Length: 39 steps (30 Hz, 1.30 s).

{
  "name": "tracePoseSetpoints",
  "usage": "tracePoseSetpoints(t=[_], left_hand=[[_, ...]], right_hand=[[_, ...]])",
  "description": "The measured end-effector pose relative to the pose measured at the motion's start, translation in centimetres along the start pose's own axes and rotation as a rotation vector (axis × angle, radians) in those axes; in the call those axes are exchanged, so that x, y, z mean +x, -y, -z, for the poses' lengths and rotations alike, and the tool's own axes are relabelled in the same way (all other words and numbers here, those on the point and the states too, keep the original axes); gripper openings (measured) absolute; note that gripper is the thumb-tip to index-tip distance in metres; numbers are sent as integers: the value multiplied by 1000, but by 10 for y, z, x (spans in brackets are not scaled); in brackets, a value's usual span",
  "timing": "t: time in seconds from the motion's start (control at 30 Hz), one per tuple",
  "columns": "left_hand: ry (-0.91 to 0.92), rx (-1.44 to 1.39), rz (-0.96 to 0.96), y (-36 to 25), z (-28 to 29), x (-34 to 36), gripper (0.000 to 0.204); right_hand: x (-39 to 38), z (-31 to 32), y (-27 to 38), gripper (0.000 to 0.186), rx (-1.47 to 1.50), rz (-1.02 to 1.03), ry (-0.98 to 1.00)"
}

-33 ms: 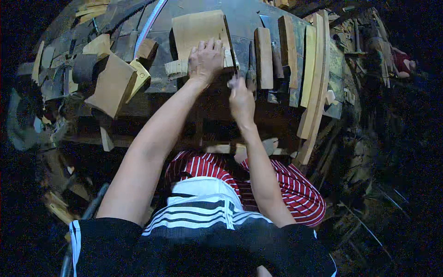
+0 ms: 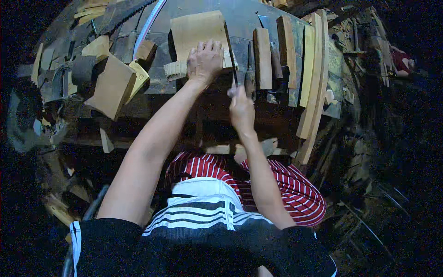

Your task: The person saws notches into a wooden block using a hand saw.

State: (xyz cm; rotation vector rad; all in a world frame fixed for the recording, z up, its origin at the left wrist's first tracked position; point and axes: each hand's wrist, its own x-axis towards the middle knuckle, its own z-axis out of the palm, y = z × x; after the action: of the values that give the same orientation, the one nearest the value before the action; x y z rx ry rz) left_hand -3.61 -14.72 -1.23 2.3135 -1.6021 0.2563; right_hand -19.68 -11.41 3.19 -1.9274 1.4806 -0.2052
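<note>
My left hand (image 2: 205, 62) lies flat with its fingers stretched out on a pale wooden board (image 2: 196, 27) with a curved top face. Under that palm runs a short rough wood strip (image 2: 175, 70), crosswise at the board's near end. My right hand (image 2: 242, 111) is closed round the handle of a saw (image 2: 234, 69). Its thin dark blade, seen edge-on, runs along the board's right side and past the strip's right end. The teeth cannot be made out, and the handle is mostly hidden and blurred.
On the dark workbench (image 2: 154, 87), several wooden bars (image 2: 263, 57) and long strips (image 2: 318, 69) lie at the right. A shaped wood block (image 2: 110, 87) overhangs the front edge at the left, beside a yellow piece (image 2: 139, 78). A toothed saw blade (image 2: 131, 14) lies at the far left.
My right hand has drawn the saw a little toward me, and more of the blade shows between hand and strip. My left hand stays in place on the board.
</note>
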Motion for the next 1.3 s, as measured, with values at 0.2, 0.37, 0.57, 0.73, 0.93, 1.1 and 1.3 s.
tracePoseSetpoints(t=[0.2, 0.37, 0.57, 0.73, 0.93, 1.1, 1.3], left_hand=[[38, 13, -1, -3, 3, 1, 19], [24, 16, 11, -3, 4, 0, 18], [-39, 22, -20, -3, 0, -1, 17], [-5, 63, -19, -3, 1, 1, 21], [-58, 28, -37, -3, 0, 0, 17], [-81, 10, -19, -5, 1, 4, 17], [-33, -6, -18, -5, 5, 2, 18]], right_hand=[[12, -10, -10, 18, -24, 143, -102], [26, -22, -18, 16, -44, 104, -46], [-6, -16, -29, 13, -73, -29, 45], [29, -21, -18, 16, -44, 118, -43], [-14, -13, -24, 15, 102, 130, -79], [24, -17, -16, 17, 31, 117, -27], [0, -14, -16, 16, 60, -8, -5]])
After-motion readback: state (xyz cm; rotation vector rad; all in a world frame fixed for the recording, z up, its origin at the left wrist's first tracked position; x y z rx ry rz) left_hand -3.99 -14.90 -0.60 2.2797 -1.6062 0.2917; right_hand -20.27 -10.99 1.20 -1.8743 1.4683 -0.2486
